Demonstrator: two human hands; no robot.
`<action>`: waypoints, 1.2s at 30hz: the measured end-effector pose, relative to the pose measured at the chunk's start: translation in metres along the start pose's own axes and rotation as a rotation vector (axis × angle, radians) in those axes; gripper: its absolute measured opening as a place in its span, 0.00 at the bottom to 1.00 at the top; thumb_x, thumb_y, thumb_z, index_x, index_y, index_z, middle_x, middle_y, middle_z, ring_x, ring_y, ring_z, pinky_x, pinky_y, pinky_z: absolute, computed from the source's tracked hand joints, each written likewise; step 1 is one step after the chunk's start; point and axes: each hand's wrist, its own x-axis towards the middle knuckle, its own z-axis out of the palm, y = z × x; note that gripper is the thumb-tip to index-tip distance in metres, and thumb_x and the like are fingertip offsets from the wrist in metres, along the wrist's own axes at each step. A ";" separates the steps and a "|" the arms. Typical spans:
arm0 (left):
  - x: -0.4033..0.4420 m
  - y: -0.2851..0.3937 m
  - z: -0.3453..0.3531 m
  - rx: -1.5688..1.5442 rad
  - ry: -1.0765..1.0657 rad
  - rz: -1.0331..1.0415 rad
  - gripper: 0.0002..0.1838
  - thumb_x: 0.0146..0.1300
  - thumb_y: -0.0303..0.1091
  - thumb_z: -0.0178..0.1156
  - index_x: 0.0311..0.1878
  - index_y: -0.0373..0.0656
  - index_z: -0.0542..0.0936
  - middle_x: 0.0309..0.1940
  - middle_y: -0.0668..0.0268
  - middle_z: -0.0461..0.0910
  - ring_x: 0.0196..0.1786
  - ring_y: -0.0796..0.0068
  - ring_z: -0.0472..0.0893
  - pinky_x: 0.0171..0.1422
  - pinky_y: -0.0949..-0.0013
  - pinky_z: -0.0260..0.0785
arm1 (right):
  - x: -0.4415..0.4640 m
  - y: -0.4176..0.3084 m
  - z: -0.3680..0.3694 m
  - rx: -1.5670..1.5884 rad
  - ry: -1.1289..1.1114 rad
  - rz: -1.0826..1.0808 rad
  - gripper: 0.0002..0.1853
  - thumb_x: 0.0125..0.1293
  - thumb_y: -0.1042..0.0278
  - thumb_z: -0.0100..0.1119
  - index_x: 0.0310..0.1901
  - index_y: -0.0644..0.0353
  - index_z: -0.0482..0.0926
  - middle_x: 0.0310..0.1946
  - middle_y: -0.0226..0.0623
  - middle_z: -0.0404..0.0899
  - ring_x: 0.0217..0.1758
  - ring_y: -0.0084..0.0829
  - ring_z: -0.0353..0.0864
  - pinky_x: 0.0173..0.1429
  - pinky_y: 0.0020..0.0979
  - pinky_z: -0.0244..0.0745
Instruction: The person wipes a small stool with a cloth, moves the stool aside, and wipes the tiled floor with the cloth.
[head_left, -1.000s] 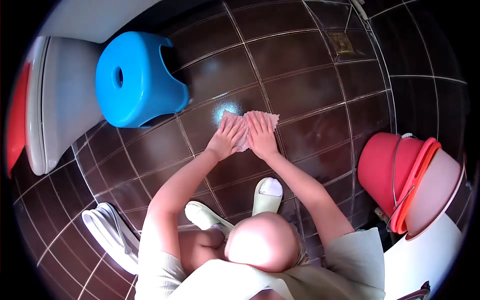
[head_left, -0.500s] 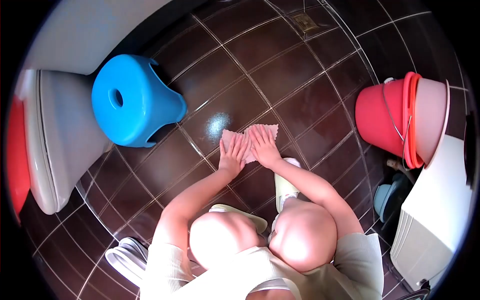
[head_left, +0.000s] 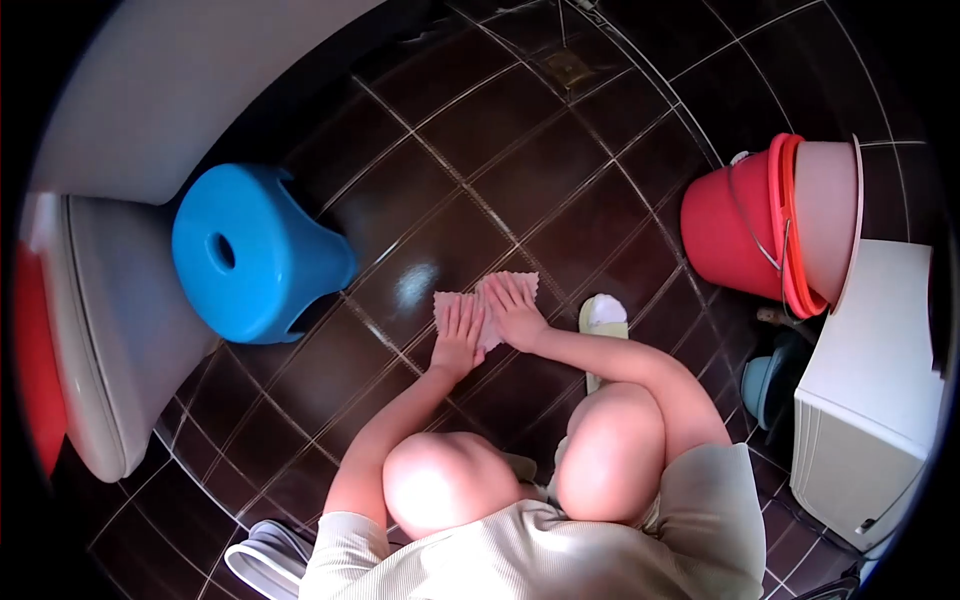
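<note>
Left hand (head_left: 460,343) flat on the cloth, palm down, fingers out straight; right hand (head_left: 516,315) the same, just beside it and a bit farther forward. Neither is clenched; both press from above rather than grasp, with no visible pinch.

Pink scalloped-edge cloth (head_left: 487,322) lies spread under both hands on the dark brown tiled floor (head_left: 420,220), in front of the knees. Looks thin, light, soft; should crumple or fold easily, nothing fragile. Likely slides on smooth tile under flat palms, bunching if the hands push unevenly. Damp or dry: can't tell. Best hold: spread palms for sliding, or pinch a far corner, where the edge pokes out past the fingertips.

Nearby: pale slip-on shoe (head_left: 596,370) on the right foot, close to the right forearm. Farther left, blue plastic stool (head_left: 258,285) with an oval hole in its seat, then toilet (head_left: 130,290). Right side: red bucket (head_left: 730,215) on its side in view, wire handle, pale pink tub (head_left: 828,220) against its rim. Square floor drain (head_left: 565,68) at the far end.
</note>
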 end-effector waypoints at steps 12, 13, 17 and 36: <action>0.209 0.017 -0.058 0.143 -0.005 0.080 0.44 0.60 0.57 0.50 0.74 0.41 0.52 0.76 0.52 0.40 0.77 0.46 0.37 0.77 0.44 0.28 | 0.054 0.138 -0.037 0.196 0.380 0.454 0.38 0.66 0.55 0.45 0.74 0.61 0.46 0.76 0.42 0.40 0.79 0.46 0.34 0.76 0.56 0.26; 0.230 0.019 -0.062 0.107 0.023 0.068 0.44 0.60 0.57 0.50 0.74 0.40 0.52 0.76 0.52 0.40 0.78 0.47 0.37 0.77 0.43 0.29 | 0.064 0.153 -0.042 0.162 0.423 0.484 0.37 0.66 0.56 0.44 0.73 0.61 0.47 0.76 0.41 0.43 0.79 0.44 0.36 0.76 0.55 0.27; 0.306 0.030 -0.067 0.037 0.246 -0.043 0.43 0.62 0.54 0.49 0.74 0.38 0.50 0.76 0.51 0.41 0.77 0.47 0.39 0.77 0.44 0.30 | 0.104 0.221 -0.072 0.127 0.558 0.432 0.35 0.65 0.59 0.44 0.72 0.60 0.52 0.75 0.40 0.48 0.78 0.44 0.41 0.77 0.54 0.32; 0.584 0.039 -0.141 0.110 0.302 -0.075 0.36 0.66 0.47 0.45 0.74 0.43 0.51 0.76 0.58 0.46 0.78 0.58 0.42 0.79 0.53 0.33 | 0.224 0.466 -0.173 0.079 0.716 0.461 0.30 0.68 0.57 0.41 0.71 0.55 0.57 0.73 0.34 0.53 0.78 0.38 0.45 0.78 0.48 0.34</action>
